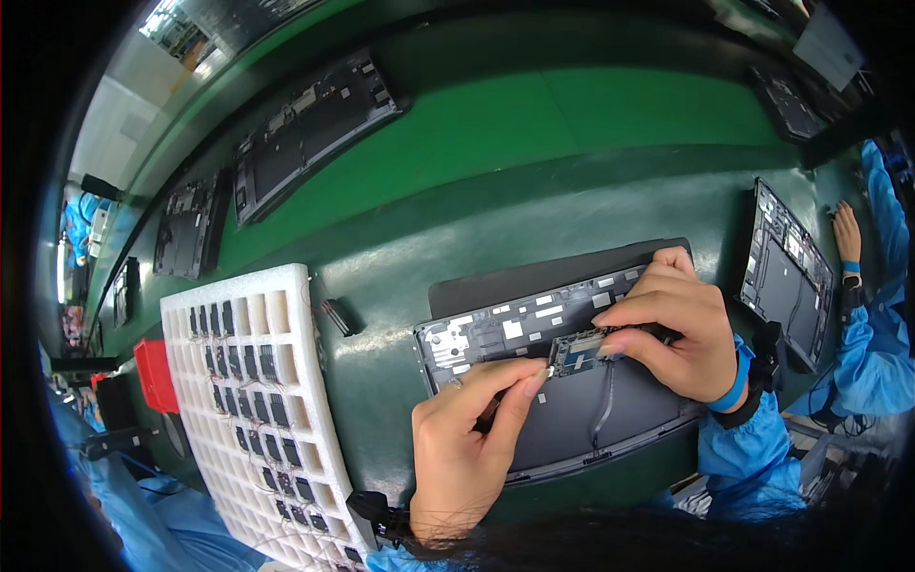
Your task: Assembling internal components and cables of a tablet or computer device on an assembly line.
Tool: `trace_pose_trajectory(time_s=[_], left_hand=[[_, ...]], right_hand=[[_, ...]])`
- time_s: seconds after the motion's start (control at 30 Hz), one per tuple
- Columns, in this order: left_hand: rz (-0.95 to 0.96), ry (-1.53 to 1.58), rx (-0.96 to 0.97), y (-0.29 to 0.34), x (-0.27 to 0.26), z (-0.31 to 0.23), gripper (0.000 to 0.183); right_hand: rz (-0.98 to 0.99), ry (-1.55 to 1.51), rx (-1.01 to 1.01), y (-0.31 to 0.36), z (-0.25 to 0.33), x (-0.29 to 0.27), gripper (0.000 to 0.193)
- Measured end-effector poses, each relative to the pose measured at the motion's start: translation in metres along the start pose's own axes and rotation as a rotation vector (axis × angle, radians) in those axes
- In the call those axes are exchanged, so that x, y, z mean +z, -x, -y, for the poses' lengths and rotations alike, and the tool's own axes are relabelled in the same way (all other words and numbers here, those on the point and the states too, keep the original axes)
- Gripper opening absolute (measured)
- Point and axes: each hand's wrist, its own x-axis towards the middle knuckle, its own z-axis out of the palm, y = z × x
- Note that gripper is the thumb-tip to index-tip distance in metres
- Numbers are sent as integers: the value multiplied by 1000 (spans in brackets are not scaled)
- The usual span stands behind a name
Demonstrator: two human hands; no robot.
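- From where I sit at the feed, a dark green workbench (372, 410) fills the middle of the view, with a brighter green strip (477, 119) beyond its far edge carrying other laptop chassis (319, 133).
- As I judge it, the work is partway: the circuit board (576, 357) is in the hands and not lying flat in the laptop chassis (562, 424). The chassis lies open, its inner side up. Whether the board is wired to it, I can't make out, so setting and connecting it look left to do.
- The board is small and dark with bluish patches and metallic parts, held above the middle of the chassis, near the bench's near edge.
- Below it, a grey ribbon cable (604, 410) runs toward the chassis's near edge; pale pads dot the far half.
- My view shows the right hand (681, 334) pinching the board's right end between thumb and forefinger.
- The left hand (472, 434) has thumb and forefinger pressed together at the board's left end, on something too small for me to name.
- Toward the bench's left edge, a white foam tray (304, 319) holds rows of black modules (268, 362), some pockets bare.
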Motion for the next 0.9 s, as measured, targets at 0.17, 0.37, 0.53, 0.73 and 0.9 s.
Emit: trace_pose_trajectory(time_s=[0.17, 0.37, 0.53, 0.73, 0.9], left_hand=[[0, -27, 127, -2, 1, 7, 13], [-45, -83, 99, -4, 8, 5, 10], [-93, -188, 136, -4, 17, 17, 6], [-113, -223, 181, -4, 19, 21, 5], [-89, -153, 125, -6, 17, 2, 8]], right_hand=[[-20, 51, -60, 0, 1, -1, 23], [-66, 95, -127, -3, -2, 2, 21], [-68, 96, -161, -4, -3, 7, 20], [-90, 44, -123, -2, -7, 10, 17], [-91, 78, -76, -3, 0, -3, 16]])
